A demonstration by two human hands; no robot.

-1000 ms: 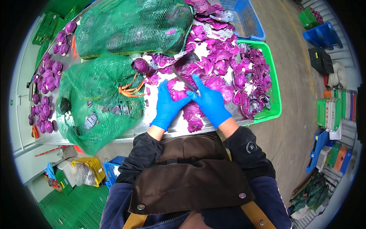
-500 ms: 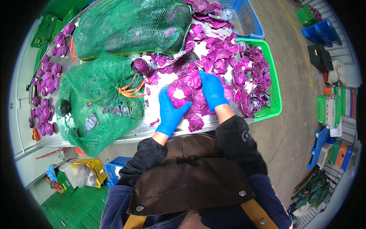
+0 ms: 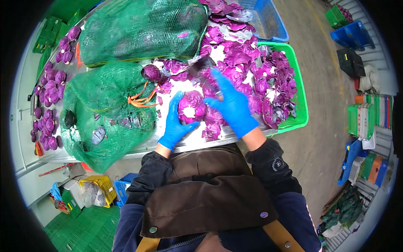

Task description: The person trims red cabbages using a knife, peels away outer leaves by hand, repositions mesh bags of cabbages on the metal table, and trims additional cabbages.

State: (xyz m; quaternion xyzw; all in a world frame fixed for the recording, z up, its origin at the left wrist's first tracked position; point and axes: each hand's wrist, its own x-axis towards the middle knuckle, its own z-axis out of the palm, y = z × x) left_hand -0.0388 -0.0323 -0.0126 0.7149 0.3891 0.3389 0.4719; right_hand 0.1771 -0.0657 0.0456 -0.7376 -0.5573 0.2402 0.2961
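One red cabbage head (image 3: pixel 192 106) is sitting on the metal table (image 3: pixel 196 135), its pale cut core showing. One blue-gloved left hand (image 3: pixel 174 124) is cupping it, fingers and thumb curving around its left and near sides. One blue-gloved right hand (image 3: pixel 231 103) is hovering just right of the head, fingers partly spread; blur is hiding whether it is gripping anything. Loose cabbage leaves (image 3: pixel 239 59), too many to count, are spreading right of and beyond the head. One other cabbage (image 3: pixel 151 72) is lying beyond it, to the left. Two green mesh sacks (image 3: pixel 111 86) (image 3: pixel 138 31) are resting left of and beyond it. Over a dozen cabbages (image 3: pixel 51 90) are lying far left of it. One green crate (image 3: pixel 301 88) of leaves is standing to its right, one blue crate (image 3: pixel 280 27) farther beyond.
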